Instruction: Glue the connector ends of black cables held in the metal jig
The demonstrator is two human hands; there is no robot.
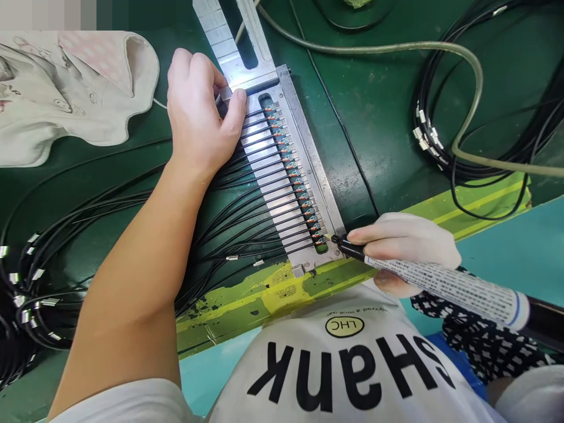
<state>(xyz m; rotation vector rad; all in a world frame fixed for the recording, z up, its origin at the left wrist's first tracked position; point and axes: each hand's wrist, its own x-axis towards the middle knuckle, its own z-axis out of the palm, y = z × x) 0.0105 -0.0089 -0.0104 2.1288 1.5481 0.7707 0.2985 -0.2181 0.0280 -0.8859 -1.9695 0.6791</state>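
Observation:
A metal fixture point(304, 171) lies at a slant on the green bench, its slotted lid point(242, 41) swung back at the far end. Black cables point(264, 185) run side by side across it, their ends meeting a row of small circuit boards point(301, 189) with orange and green wires. My left hand point(200, 108) grips the fixture's left edge near the lid, thumb on top and fingers partly hidden. My right hand point(409, 244), gloved in white, holds a marker pen point(440, 288) with printed text on its barrel. The pen's tip is at the nearest boards.
Black cable coils with silvery bands lie at the left point(33, 288) and the right point(434, 138). A pale hose point(396, 47) crosses the back and right. A patterned white cloth point(88, 100) is at the upper left. Yellow tape point(247, 294) lines the bench's front edge.

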